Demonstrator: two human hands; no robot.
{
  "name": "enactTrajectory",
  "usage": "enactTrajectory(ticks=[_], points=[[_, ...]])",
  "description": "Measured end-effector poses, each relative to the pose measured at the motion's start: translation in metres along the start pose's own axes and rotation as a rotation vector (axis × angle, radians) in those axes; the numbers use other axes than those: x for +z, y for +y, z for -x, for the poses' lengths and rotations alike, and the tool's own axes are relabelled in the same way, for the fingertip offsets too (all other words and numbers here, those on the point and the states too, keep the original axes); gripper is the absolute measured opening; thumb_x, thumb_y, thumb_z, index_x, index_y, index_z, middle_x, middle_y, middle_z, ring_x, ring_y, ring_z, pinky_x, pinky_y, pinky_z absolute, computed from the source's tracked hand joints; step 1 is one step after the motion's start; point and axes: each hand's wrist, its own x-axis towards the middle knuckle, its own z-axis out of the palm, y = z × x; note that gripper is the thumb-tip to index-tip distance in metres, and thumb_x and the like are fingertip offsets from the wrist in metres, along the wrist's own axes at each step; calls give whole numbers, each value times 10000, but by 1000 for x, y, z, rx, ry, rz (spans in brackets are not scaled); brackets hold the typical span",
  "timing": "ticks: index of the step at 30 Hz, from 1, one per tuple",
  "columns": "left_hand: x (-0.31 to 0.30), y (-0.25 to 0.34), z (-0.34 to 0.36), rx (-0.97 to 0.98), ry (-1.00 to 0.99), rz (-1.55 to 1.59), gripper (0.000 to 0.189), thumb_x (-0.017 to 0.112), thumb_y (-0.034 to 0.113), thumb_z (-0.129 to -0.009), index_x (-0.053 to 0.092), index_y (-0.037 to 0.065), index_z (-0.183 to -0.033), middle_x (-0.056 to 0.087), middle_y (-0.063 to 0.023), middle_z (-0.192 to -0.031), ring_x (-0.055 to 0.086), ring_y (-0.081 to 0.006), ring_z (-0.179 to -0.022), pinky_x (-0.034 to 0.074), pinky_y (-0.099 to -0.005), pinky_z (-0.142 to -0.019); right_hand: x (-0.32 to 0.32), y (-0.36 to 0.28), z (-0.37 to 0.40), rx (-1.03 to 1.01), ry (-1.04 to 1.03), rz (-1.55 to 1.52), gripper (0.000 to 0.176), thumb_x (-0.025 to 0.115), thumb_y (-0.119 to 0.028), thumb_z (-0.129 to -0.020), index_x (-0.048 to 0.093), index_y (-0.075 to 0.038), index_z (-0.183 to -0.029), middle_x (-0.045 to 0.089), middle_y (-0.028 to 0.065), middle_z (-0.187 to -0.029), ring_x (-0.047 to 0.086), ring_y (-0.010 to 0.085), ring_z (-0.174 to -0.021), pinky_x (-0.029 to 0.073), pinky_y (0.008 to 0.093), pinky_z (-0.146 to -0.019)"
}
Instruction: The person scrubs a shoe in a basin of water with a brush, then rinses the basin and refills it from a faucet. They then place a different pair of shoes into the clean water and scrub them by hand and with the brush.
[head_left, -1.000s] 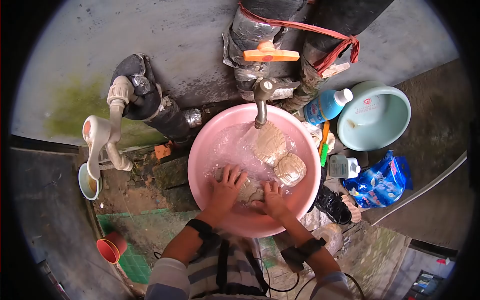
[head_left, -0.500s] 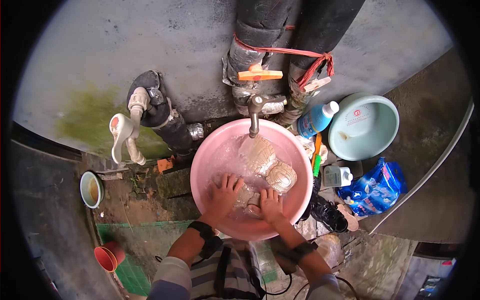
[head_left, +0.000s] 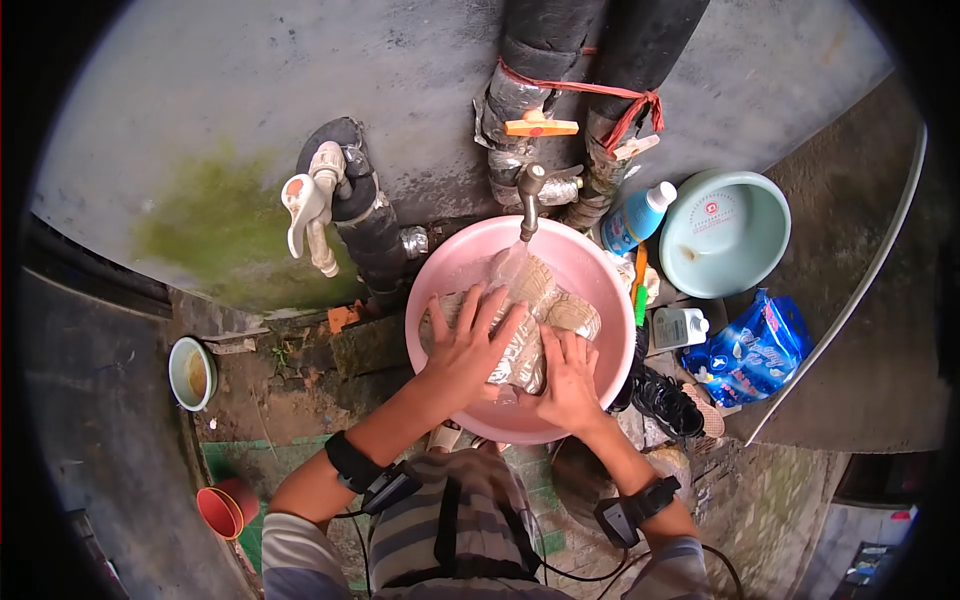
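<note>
A pink basin [head_left: 430, 253] holds water and beige shoes. One shoe [head_left: 572, 314] lies in it with its patterned sole facing up, below the metal tap [head_left: 530, 195], from which water runs. A second beige item with pale lettering, apparently the other shoe [head_left: 520, 360], is between my hands. My left hand [head_left: 465, 345] reaches over it, fingers spread across its top and thumb at the near edge. Around its right end my right hand [head_left: 568, 380] is bent, fingers on top and thumb pointing left. My palms hide much of this shoe.
Right of the basin are a blue bottle [head_left: 635, 220], a pale green basin [head_left: 725, 235], a white bottle [head_left: 680, 328], a blue detergent bag [head_left: 750, 345], a brush [head_left: 640, 300] and black shoes [head_left: 665, 400]. Leftward are another tap [head_left: 310, 215], a small bowl [head_left: 190, 374] and red buckets [head_left: 228, 508].
Both hands have come up out of the water onto the lettered shoe, which now shows higher between them. The view has shifted slightly, and water still runs from the tap.
</note>
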Motion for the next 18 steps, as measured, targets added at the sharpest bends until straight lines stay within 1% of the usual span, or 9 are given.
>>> enactTrajectory(ticks=[2,5,6,8,10,12,13,15,18], points=[[-27,3,-1,73,87,12,994,802,324,-459,331,150,-1317,262,-117,-1356,219,-316,-1270,192,-673,-896,-18,-2,-3,-22,55,-97,881,749,-277,-517,352,19,-1246,411,167,-1126,379,327,-1053,268,410,-897],[-47,2,1,122,173,87,959,786,306,-500,321,147,-1324,265,-123,-1354,223,-305,-1273,164,-653,-938,-29,1,-5,-22,72,-136,887,748,-280,-526,340,24,-1252,415,170,-1128,380,323,-1061,269,406,-900],[-53,1,2,123,175,87,959,786,306,-500,321,147,-1324,265,-123,-1354,223,-305,-1273,164,-653,-938,-30,3,-5,-17,78,-147,884,754,-283,-517,351,23,-1242,422,166,-1122,387,320,-1059,268,397,-898],[-61,-4,7,89,155,86,906,759,293,-563,307,141,-1334,230,-119,-1373,185,-304,-1289,132,-604,-995,-32,10,-7,-15,78,-156,880,757,-275,-520,348,21,-1240,427,171,-1116,397,319,-1057,276,399,-902],[-52,-14,14,46,153,132,896,754,285,-577,302,138,-1336,223,-119,-1377,179,-311,-1289,137,-592,-1001,-30,15,-8,-14,78,-166,876,761,-268,-523,344,19,-1238,431,175,-1110,407,318,-1056,284,400,-907],[-45,-21,20,-20,123,195,827,722,251,-641,295,129,-1339,200,-132,-1387,171,-336,-1290,159,-558,-1015,-23,20,-9,123,-6,-329,876,770,-258,-531,330,-4,-1245,432,195,-1131,413,328,-1090,305,405,-935],[-39,-24,23,-19,124,194,827,722,251,-641,295,129,-1339,200,-132,-1387,171,-336,-1290,159,-558,-1015,-15,25,-11,123,-5,-330,876,770,-258,-531,330,-4,-1245,432,195,-1131,413,328,-1090,305,405,-935],[-18,-31,29,-28,112,228,766,689,227,-691,294,126,-1340,196,-145,-1390,175,-350,-1289,178,-521,-1026,10,38,-14,152,-117,-483,925,767,-283,-534,273,-70,-1287,398,211,-1199,350,355,-1167,237,444,-981],[13,-35,36,-49,40,243,705,653,202,-731,302,123,-1337,213,-150,-1389,176,-359,-1289,190,-484,-1035,41,44,-15,149,-184,-473,902,765,-288,-544,297,-62,-1282,410,219,-1201,340,363,-1179,234,429,-998]])
